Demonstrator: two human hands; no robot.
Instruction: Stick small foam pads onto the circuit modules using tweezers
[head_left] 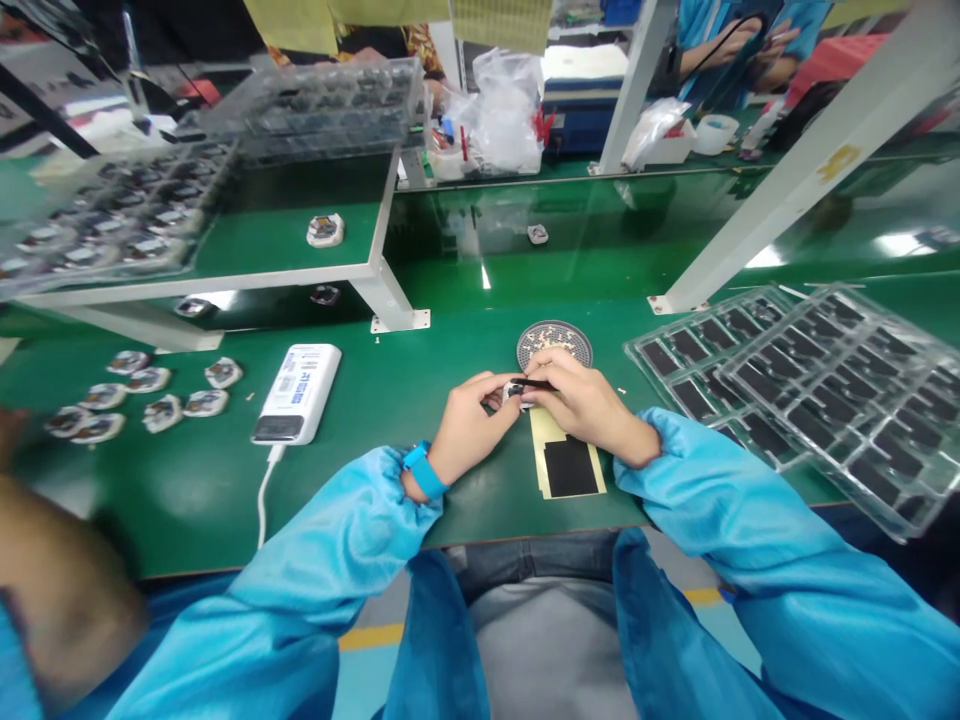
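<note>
My left hand (480, 418) is closed on a small white-and-black electronic housing (513, 393), holding it up at the middle of the bench. My right hand (576, 400) pinches slim black tweezers (536, 384), whose tip meets the housing; the fingers partly cover both. Just behind the hands lies a round grey dish (555, 340) with many tiny pale pieces on it. Under the right hand is a yellow backing sheet (545, 455) bearing black rectangular stickers (570, 468).
Several similar housings (148, 380) lie at left beside a white power bank (297, 393) with a cable. Clear trays of black pieces (817, 380) overlap at right. A raised shelf (285, 270) carries filled trays. A co-worker's arm (60, 590) reaches in at far left.
</note>
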